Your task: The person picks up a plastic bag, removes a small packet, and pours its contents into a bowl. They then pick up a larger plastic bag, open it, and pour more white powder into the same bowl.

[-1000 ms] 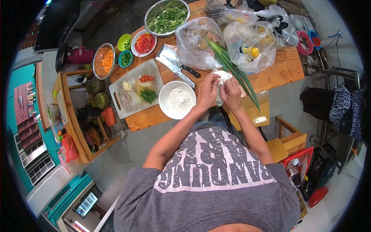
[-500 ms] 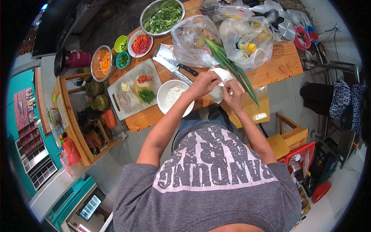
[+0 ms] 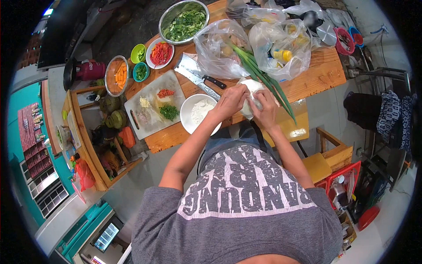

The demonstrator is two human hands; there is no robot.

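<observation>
A clear plastic bag of white powder (image 3: 252,85) stands at the near edge of the wooden table. My left hand (image 3: 233,100) pinches its top from the left, and my right hand (image 3: 264,110) grips it from the right, the two hands almost touching. A white bowl of white powder (image 3: 188,115) sits just left of my left wrist. Beyond my hands lie a black-handled knife (image 3: 214,82) and a broad cleaver (image 3: 188,66). Long spring onions (image 3: 270,82) stretch out beside the bag.
Left on the table (image 3: 316,72) is a cutting board (image 3: 151,88) with chopped heaps. Around it stand a plate of sliced red chilli (image 3: 151,59), small green bowls, a carrot bowl (image 3: 110,83) and a metal bowl (image 3: 162,24) of chopped greens. Plastic bags (image 3: 211,44) fill the back.
My left hand has turned and its fingers have closed further over the bag's top. My right hand has shifted slightly left. The view has moved a little.
</observation>
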